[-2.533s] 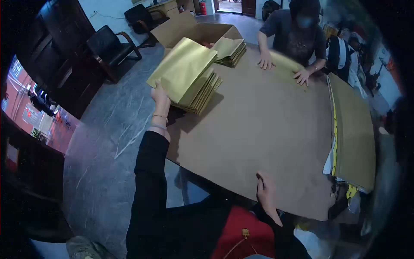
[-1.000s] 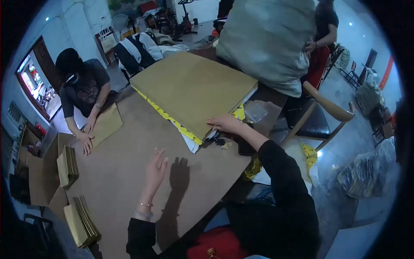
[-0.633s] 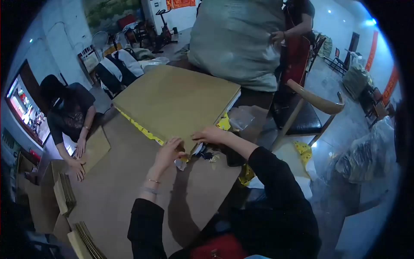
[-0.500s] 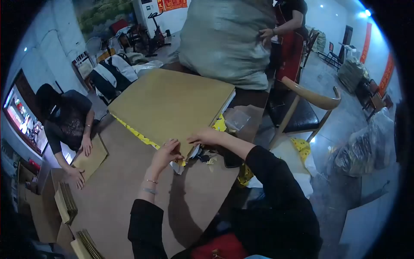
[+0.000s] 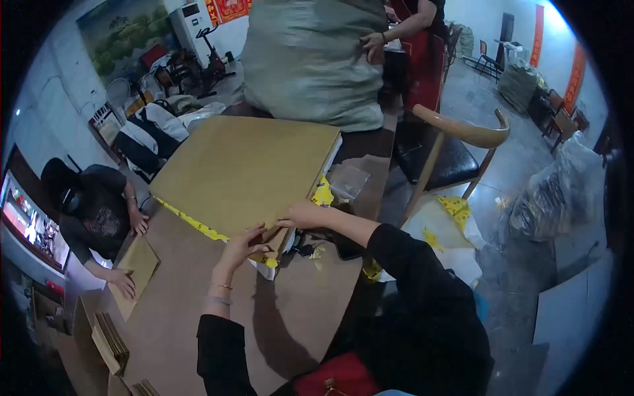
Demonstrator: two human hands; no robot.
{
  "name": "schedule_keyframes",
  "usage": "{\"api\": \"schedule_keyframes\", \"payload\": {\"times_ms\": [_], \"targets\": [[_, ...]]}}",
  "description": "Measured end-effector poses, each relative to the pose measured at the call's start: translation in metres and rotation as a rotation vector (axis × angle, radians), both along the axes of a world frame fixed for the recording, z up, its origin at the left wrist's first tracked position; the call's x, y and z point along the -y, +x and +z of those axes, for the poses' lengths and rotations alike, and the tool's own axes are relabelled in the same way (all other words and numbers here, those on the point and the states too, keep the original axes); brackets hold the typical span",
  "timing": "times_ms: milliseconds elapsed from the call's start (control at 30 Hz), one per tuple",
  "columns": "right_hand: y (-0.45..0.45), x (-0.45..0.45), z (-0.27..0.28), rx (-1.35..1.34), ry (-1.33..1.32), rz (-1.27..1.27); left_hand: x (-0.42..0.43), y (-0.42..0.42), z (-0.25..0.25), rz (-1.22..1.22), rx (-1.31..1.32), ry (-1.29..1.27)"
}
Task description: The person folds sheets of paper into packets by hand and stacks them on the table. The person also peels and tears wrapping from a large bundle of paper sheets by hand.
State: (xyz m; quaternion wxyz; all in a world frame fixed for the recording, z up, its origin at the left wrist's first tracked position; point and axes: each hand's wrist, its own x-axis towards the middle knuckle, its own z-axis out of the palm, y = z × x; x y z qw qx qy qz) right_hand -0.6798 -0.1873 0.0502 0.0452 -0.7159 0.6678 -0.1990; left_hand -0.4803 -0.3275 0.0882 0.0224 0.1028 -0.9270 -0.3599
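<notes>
Working the near corner of the brown paper stack (image 5: 244, 171), frame centre on the bench (image 5: 191, 284). Left hand (image 5: 238, 251): thumb and fingers apart; right hand (image 5: 304, 214) at the edge, can't tell from here if pinching. Stack probably heavy, single sheets light, creasable; take corners.

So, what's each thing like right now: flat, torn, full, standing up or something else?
Brown paper pile: lying mostly flat.
Left hand: fingers bent, at the pile's near corner.
Right hand: at that corner too; grip unclear.
Yellow wrapping: torn, ragged.
Big sack: bulging, upright.
Wooden chair: upright.
Clear plastic bag: filled.
Co-worker's brown paper: flat, a hand on it.
</notes>
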Motion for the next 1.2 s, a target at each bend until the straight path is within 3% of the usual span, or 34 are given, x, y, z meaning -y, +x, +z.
{"api": "schedule_keyframes", "payload": {"times_ms": [33,67,100,167,200,300,367,433,500,600,733,767,867,900,933,1000,1033,1167,1200], "targets": [[0.002,0.002,0.0,0.026,0.025,-0.085,-0.002,-0.001,0.004,0.056,0.074,0.089],[0.007,0.001,0.009,0.068,0.098,-0.184,0.011,-0.002,-0.018,-0.019,-0.112,0.158],[0.004,0.003,0.002,0.117,0.044,-0.179,0.014,-0.004,-0.021,-0.028,-0.1,0.157],[0.005,0.007,-0.002,0.141,-0.027,-0.239,0.023,-0.001,-0.026,0.077,0.028,0.45],[0.001,0.01,-0.008,0.154,-0.083,-0.242,0.005,0.001,0.001,0.087,0.053,0.202],[0.001,0.007,-0.004,0.253,-0.105,-0.237,0.0,0.002,-0.006,0.251,-0.071,0.371],[0.003,0.007,-0.005,0.337,-0.147,-0.218,0.018,-0.001,-0.037,0.22,-0.165,0.29],[-0.001,0.005,-0.004,0.296,-0.132,-0.256,0.006,-0.003,-0.029,0.29,-0.209,0.308],[0.001,0.005,-0.004,0.225,-0.163,-0.273,0.011,-0.005,-0.036,0.289,-0.154,0.431],[0.003,0.005,-0.001,0.271,-0.11,-0.304,0.012,-0.003,-0.026,0.245,-0.065,0.403],[0.001,0.004,-0.005,0.33,-0.138,-0.3,0.009,-0.004,-0.039,0.24,-0.324,0.79],[-0.001,0.005,-0.007,0.328,-0.141,-0.304,0.007,-0.003,-0.044,0.166,-0.487,0.723],[0.004,0.005,-0.002,0.385,-0.156,-0.332,-0.004,0.007,-0.025,0.217,-0.319,0.741],[0.002,0.006,-0.005,0.371,-0.149,-0.338,0.001,0.002,-0.044,0.136,-0.452,0.52],[0.002,0.006,-0.005,0.358,-0.141,-0.345,0.002,0.001,-0.047,0.136,-0.453,0.519],[0.002,0.006,-0.006,0.357,-0.141,-0.348,0.002,0.0,-0.05,0.156,-0.414,0.82],[0.002,0.006,-0.005,0.356,-0.14,-0.351,0.001,0.0,-0.05,0.154,-0.414,0.82],[0.008,0.002,0.007,0.334,-0.13,-0.339,0.002,-0.005,-0.055,0.111,-0.487,0.13],[0.006,0.002,0.005,0.333,-0.132,-0.344,-0.002,-0.007,-0.055,0.216,-0.491,0.325]]}}
